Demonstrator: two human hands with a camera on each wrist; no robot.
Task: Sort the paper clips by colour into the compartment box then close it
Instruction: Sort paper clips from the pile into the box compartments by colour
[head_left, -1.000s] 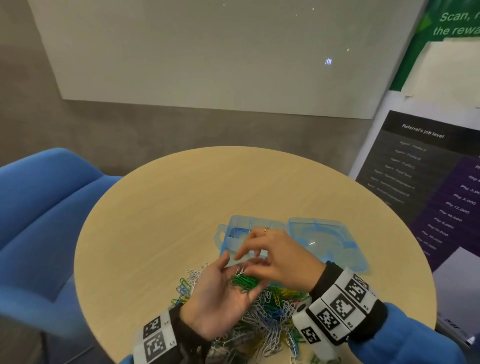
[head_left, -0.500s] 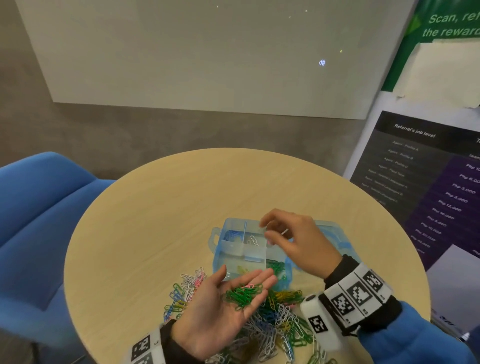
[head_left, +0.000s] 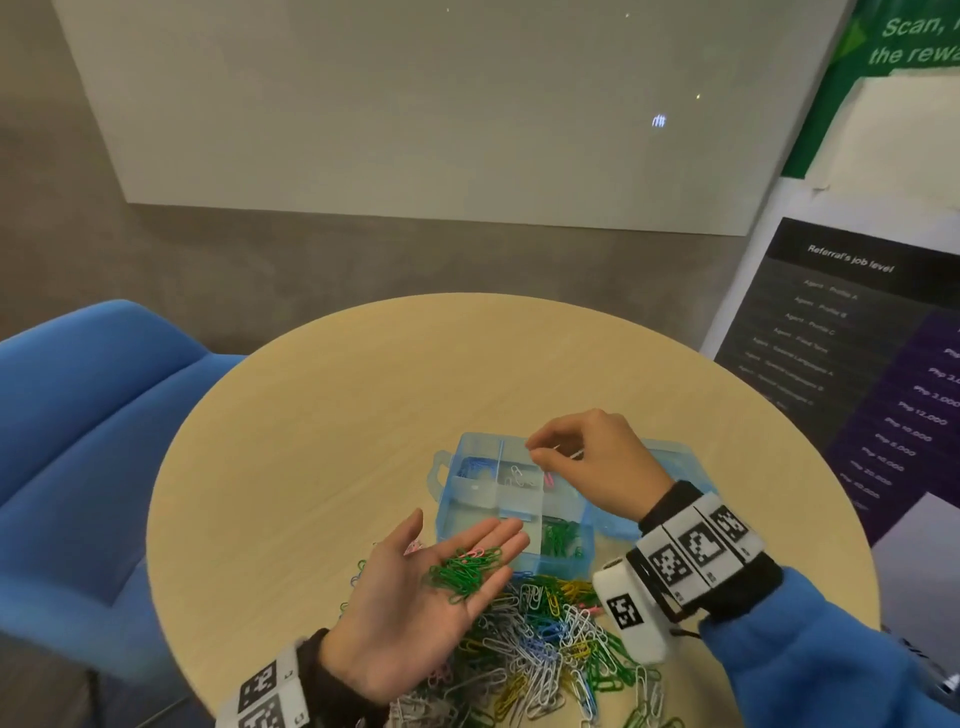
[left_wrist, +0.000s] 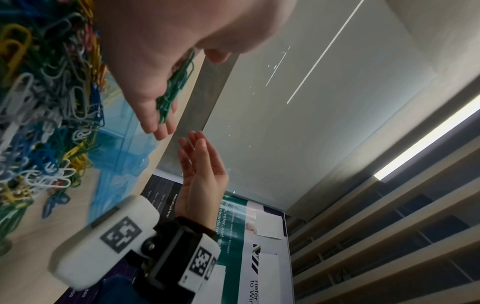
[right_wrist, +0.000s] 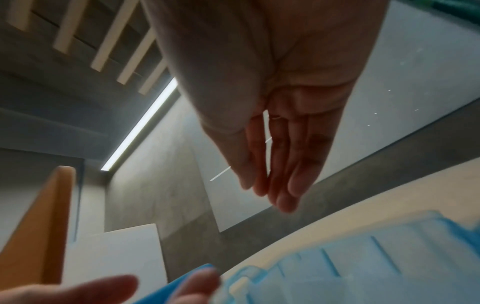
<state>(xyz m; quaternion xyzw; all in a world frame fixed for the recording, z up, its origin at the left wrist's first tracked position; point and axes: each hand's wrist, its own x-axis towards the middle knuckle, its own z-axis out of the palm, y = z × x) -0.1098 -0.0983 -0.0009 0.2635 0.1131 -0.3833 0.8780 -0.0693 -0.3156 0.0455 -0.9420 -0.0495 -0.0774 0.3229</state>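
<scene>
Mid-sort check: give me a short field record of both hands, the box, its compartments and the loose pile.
left hand: palm up, flat, carrying green clips with one pink among them
right hand: over the back of the compartment box, thumb and finger tips together; whether they hold a clip cannot be told
box lid: open, lying flat to the right
compartments: blue clips back left, white clips back middle, green near right
loose pile: mixed colours on the round table, in front of the box

Round wooden table (head_left: 322, 441); blue chair (head_left: 88, 441) left; whiteboard (head_left: 415, 104) behind; dark poster (head_left: 857, 353) right.
</scene>
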